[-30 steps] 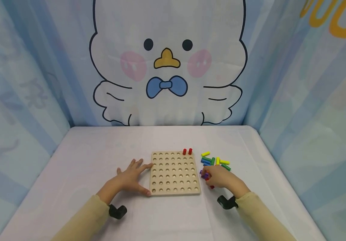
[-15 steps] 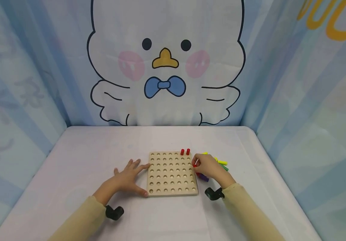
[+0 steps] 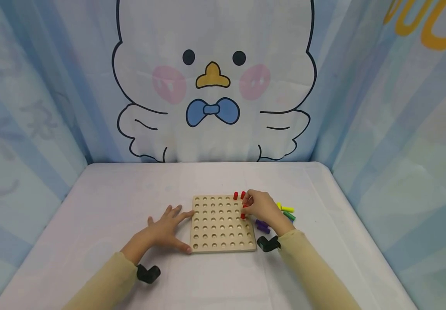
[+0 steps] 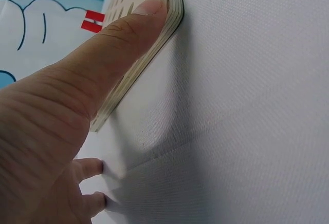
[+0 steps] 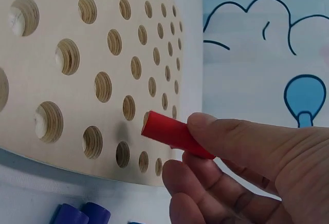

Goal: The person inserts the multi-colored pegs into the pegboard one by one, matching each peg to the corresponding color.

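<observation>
A square wooden pegboard point(image 3: 223, 228) with rows of round holes lies on the table. Two red pegs point(image 3: 239, 195) stand in its far edge row, toward the right corner. My right hand point(image 3: 262, 209) pinches another red peg point(image 5: 175, 134) between thumb and fingers. That peg is tilted, its lower end just above the board near the right-hand holes. My left hand point(image 3: 164, 232) rests at the board's left side with fingers spread. Its thumb point(image 4: 123, 39) presses against the board's near left corner, and the index fingertip touches the left edge.
Right of the board, two purple pegs point(image 3: 263, 226) lie on the white tablecloth point(image 3: 149, 185). Yellow pegs point(image 3: 287, 209) and a green peg point(image 3: 289, 215) lie behind my right wrist, partly hidden by it. A printed curtain point(image 3: 215, 137) hangs behind the table.
My right hand has taken a red peg from the loose pile and carried it left and away from me, over the board's right side. The left hand keeps its place on the board.
</observation>
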`<action>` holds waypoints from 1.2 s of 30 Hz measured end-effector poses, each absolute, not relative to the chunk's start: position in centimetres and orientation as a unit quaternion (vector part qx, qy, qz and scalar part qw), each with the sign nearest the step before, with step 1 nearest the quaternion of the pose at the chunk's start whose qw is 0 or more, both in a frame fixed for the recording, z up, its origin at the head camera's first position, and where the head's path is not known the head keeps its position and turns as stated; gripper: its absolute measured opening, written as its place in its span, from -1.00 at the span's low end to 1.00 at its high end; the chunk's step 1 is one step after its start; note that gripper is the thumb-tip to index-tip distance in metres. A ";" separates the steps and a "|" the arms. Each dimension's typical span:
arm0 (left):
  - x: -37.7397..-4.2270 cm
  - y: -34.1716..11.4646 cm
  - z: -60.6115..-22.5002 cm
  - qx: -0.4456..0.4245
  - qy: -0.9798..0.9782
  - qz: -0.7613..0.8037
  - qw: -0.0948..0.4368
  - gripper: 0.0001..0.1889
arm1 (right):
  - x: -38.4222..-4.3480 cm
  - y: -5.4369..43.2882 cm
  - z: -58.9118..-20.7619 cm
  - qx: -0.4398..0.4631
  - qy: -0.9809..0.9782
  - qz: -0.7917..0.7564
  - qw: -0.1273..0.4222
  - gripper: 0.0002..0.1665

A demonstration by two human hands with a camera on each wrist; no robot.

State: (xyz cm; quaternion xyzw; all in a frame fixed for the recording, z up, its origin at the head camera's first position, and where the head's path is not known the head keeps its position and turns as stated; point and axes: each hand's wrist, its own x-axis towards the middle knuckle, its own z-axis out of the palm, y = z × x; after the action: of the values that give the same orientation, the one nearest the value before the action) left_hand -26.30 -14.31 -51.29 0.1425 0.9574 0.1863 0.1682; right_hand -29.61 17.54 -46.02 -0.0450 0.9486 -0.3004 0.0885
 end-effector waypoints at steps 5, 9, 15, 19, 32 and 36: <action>-26.2 -14.3 -51.2 0.140 0.957 0.187 0.169 0.26 | -29.9 17.4 -46.2 -0.042 0.946 -0.312 0.081 -0.76; -26.0 -14.2 -51.0 0.141 0.956 0.192 0.171 0.26 | -30.0 17.2 -46.2 -0.042 0.947 -0.312 0.067 -0.77; -25.9 -14.2 -51.0 0.142 0.956 0.193 0.168 0.25 | -30.2 16.9 -45.9 -0.032 0.950 -0.308 0.036 -0.77; -25.9 -14.2 -50.9 0.145 0.957 0.190 0.166 0.26 | -30.6 16.4 -45.8 -0.025 0.953 -0.301 0.018 -0.78; -25.7 -14.2 -50.5 0.143 0.955 0.197 0.170 0.25 | -31.6 15.0 -47.3 -0.015 0.937 -0.341 -0.074 -0.81; -25.6 -14.2 -50.5 0.147 0.955 0.196 0.166 0.25 | -32.0 14.7 -48.0 -0.015 0.936 -0.341 -0.092 -0.81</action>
State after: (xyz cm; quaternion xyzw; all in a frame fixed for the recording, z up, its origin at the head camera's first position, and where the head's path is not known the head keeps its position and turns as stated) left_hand -25.61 -14.22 -50.49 0.1472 0.9551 0.1961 0.1661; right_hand -32.04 14.72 -48.05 -0.0147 0.9355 -0.3408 -0.0919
